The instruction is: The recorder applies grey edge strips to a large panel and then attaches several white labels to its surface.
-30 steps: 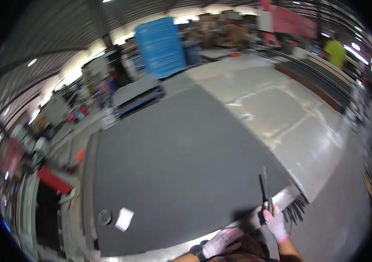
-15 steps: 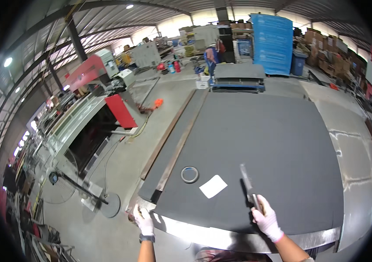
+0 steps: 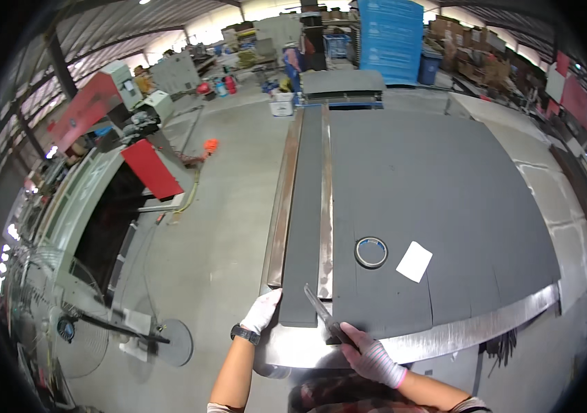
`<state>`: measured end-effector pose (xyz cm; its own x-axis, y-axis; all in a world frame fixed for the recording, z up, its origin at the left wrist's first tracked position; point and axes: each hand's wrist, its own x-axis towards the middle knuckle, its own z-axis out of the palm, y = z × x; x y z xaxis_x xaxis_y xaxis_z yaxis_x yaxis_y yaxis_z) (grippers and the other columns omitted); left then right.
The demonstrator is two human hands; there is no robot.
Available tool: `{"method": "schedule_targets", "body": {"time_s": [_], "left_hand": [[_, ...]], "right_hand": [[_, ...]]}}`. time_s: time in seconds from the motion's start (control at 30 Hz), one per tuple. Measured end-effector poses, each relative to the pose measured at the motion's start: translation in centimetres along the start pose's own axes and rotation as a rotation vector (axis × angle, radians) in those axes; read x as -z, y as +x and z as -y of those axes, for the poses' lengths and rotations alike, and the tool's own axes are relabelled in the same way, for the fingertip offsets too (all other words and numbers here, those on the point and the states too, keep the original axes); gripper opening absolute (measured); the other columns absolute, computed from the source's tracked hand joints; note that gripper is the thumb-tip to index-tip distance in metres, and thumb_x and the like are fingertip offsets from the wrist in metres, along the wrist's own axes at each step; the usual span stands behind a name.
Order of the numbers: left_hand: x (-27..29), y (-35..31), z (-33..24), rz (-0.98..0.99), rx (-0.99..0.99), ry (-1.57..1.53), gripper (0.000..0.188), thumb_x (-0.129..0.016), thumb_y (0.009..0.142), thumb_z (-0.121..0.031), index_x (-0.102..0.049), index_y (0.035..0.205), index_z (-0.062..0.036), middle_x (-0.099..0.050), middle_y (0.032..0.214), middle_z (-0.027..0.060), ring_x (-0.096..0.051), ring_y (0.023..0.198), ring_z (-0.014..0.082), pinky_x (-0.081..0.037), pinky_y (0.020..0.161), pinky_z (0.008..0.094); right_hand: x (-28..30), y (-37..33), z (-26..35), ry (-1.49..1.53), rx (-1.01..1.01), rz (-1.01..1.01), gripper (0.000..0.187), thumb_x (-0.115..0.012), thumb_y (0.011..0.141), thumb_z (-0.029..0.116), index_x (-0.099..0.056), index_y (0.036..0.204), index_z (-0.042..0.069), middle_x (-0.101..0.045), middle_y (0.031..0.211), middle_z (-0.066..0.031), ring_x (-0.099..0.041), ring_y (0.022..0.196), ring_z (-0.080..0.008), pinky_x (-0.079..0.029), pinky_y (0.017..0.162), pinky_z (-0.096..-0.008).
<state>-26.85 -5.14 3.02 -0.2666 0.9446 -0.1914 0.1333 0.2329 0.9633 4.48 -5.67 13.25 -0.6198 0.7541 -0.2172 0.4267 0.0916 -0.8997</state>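
A wide grey sheet (image 3: 445, 186) covers the table. A narrow grey strip (image 3: 305, 206) lies along its left side, between two long metal bars, the left bar (image 3: 286, 206) and the right bar (image 3: 326, 206). My gloved left hand (image 3: 263, 311) is at the table's left edge, by the near end of the left bar and the strip. Its fingers look pressed together, their tips partly hidden. In my gloved right hand (image 3: 370, 354) is a long-bladed knife (image 3: 317, 303), its blade pointing forward and left over the strip's near end. A tape roll (image 3: 371, 252) and a white card (image 3: 414, 261) lie on the sheet.
The table's bare metal front edge (image 3: 472, 327) runs nearest me. On the left stand a fan (image 3: 66, 329) with a round base and a machine with a red panel (image 3: 152, 170). A sheet-covered cart (image 3: 344, 82) and a blue wrapped stack (image 3: 391, 41) stand beyond.
My right hand has brought the knife leftward to the strip's near end. The view has turned, and my left hand has shifted from the front corner to the strip's left edge.
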Motion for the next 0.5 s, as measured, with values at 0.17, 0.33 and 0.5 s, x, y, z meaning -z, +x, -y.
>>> {"method": "schedule_targets", "body": {"time_s": [0.17, 0.33, 0.5], "left_hand": [[1.3, 3.5, 0.6, 0.176, 0.07, -0.021, 0.038, -0.051, 0.098, -0.04, -0.063, 0.1, -0.0041, -0.058, 0.085, -0.0025, -0.049, 0.078, 0.0102, -0.044, 0.075, 0.0279], [1.9, 5.1, 0.6, 0.259, 0.093, 0.117, 0.04, -0.053, 0.095, -0.04, -0.064, 0.1, -0.0021, -0.063, 0.086, 0.0021, -0.054, 0.077, 0.0148, -0.045, 0.074, 0.0305], [2.4, 6.7, 3.0, 0.306, -0.016, 0.461, 0.044, -0.052, 0.093, -0.037, -0.063, 0.115, -0.0009, -0.068, 0.1, 0.0182, -0.065, 0.09, 0.0312, -0.049, 0.082, 0.0373]], "right_hand": [[-6.9, 1.4, 2.7, -0.185, -0.09, -0.181, 0.048, -0.052, 0.089, 0.019, -0.043, 0.134, 0.006, -0.059, 0.102, -0.0269, -0.059, 0.094, -0.0438, -0.048, 0.082, -0.0478], [-11.6, 2.0, 4.1, -0.36, -0.189, -0.216, 0.051, -0.053, 0.089, 0.022, -0.043, 0.137, 0.007, -0.06, 0.104, -0.0238, -0.059, 0.095, -0.0419, -0.049, 0.082, -0.0458], [-13.6, 0.8, 6.1, -0.477, -0.243, -0.203, 0.05, -0.051, 0.089, 0.023, -0.042, 0.136, 0.01, -0.059, 0.103, -0.024, -0.06, 0.093, -0.042, -0.049, 0.081, -0.0487]]}}
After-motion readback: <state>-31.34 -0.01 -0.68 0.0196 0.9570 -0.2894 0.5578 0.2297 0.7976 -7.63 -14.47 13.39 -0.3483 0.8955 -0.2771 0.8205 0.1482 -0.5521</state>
